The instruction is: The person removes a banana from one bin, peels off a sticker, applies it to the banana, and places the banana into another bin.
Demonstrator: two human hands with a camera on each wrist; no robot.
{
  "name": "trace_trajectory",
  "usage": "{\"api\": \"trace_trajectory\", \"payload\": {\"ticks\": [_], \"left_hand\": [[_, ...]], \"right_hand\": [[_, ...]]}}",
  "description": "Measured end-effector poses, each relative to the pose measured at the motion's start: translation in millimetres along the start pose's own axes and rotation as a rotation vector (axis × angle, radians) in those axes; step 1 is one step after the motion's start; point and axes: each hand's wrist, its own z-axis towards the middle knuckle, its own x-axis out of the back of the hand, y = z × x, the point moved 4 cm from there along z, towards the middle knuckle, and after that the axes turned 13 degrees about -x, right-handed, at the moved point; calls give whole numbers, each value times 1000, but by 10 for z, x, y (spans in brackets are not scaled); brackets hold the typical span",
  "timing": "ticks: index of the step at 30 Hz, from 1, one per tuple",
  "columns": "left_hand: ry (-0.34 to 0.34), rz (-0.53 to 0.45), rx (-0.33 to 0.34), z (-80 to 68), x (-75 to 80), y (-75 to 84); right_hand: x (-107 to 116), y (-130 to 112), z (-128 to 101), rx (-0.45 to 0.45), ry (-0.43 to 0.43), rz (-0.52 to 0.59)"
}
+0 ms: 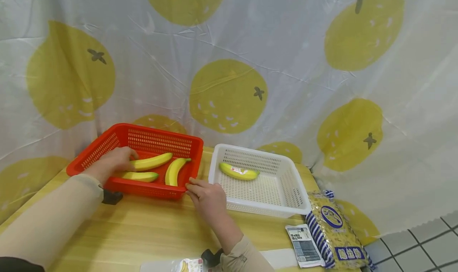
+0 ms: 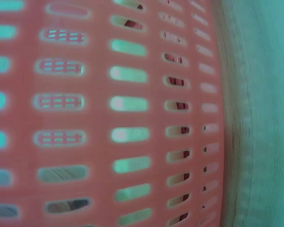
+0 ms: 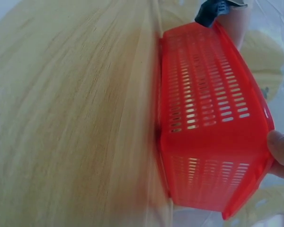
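A red basket (image 1: 141, 160) holding three bananas sits toward the left rear of the wooden surface (image 1: 143, 228), close to the fruit-print curtain (image 1: 229, 65) that hangs behind it. The person's left hand (image 1: 114, 160) reaches over the basket's left wall and closes its fingers on the upper banana (image 1: 152, 162), a grasping grip on the fruit's near end. A second banana (image 1: 139, 176) lies just below it along the basket's front wall, and a third banana (image 1: 174, 170) curves beside them toward the basket's right corner.

The right hand (image 1: 207, 196) rests on the surface at the basket's front right corner, fingertips touching the rim; the right wrist view shows a finger (image 3: 283, 149) pressed against that corner of the slotted red wall, the fingers bent lightly rather than clenched around it. The left wrist view is filled by the basket's red slotted side (image 2: 109, 113) seen very close, with the wooden surface at its right edge.

Just right of the red basket, with a narrow gap between them, stands a white basket (image 1: 259, 184) with one labelled banana (image 1: 239, 171) lying near its rear wall. Toward the surface's right front corner lie a blue-and-yellow snack bag (image 1: 334, 232) and, beside it, a small printed packet (image 1: 303, 246). Another packet (image 1: 182, 265) shows at the front edge.
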Motion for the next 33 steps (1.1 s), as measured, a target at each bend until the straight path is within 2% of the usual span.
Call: {"api": "trace_trajectory", "payload": {"ticks": [11,22,33], "left_hand": [[-7,-4,-34,-21,56,19],[38,-15,-66,-44,99,6],[81,-108,-98,-50,79,-46]], "right_hand": [[-5,-24,12,-15,-11,-23],[-25,-42,7,-4,0,-43],[-26,-12,-13,-11,4,-56]]}}
